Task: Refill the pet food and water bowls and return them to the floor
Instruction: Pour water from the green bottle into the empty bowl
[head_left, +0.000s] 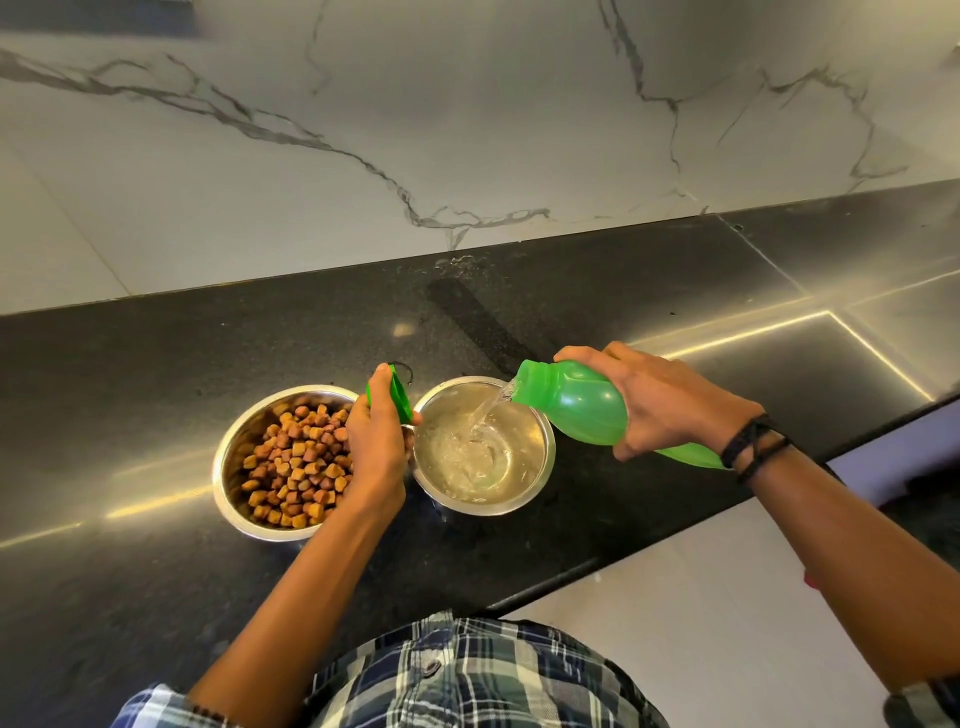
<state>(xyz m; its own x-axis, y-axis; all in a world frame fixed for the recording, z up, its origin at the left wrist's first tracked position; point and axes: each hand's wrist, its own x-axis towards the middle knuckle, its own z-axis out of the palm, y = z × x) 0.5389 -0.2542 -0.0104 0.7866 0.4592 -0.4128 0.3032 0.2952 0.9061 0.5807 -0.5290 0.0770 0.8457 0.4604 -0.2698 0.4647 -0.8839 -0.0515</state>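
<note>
Two steel bowls stand side by side on the black counter (156, 597). The left bowl (231, 457) is full of brown kibble. The right bowl (540, 441) holds some water. My right hand (660, 400) grips a green bottle (576, 410) tilted on its side, mouth toward the left. A stream of water runs from it into the right bowl. My left hand (376, 447) holds the green bottle cap (397, 397) between the two bowls, just above their rims.
A white marble-patterned wall (467, 130) rises behind the counter. The counter's front edge runs diagonally at lower right, with pale floor (701, 623) below it. A shiny steel surface (883, 312) adjoins the counter at the right.
</note>
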